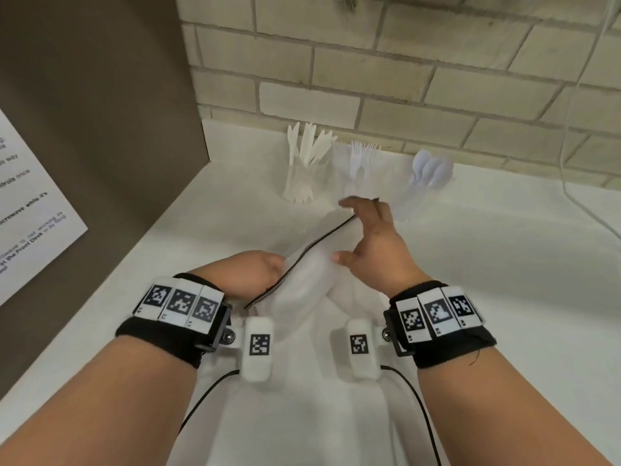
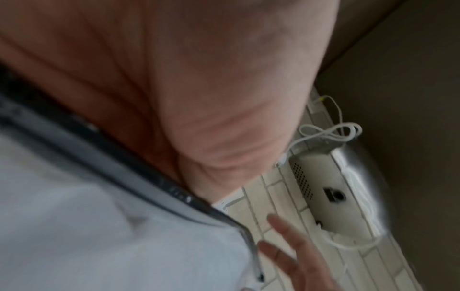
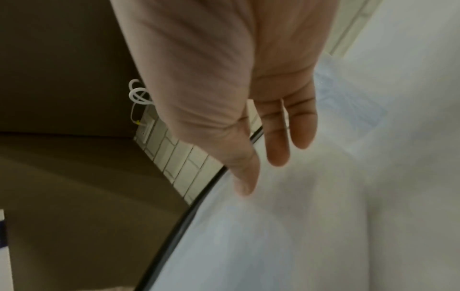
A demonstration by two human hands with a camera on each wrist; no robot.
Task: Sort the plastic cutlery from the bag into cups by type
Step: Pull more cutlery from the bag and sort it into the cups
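Three clear cups (image 1: 356, 183) of sorted cutlery stand just beyond the zip bag (image 1: 304, 274), whose black-edged mouth runs diagonally toward them; left hand (image 1: 255, 270) grips its near end, right hand (image 1: 373, 243) hovers spread, nearer the cups.

Left hand (image 1: 255, 274) has its fingers buried behind the bag (image 1: 302, 280), so the grip itself can't be seen. Right hand (image 1: 373, 243) is smeared with motion blur at the fingertips. The clear cups (image 1: 358, 193) nearly vanish against the white counter (image 1: 504, 264); their rims can't be made out.
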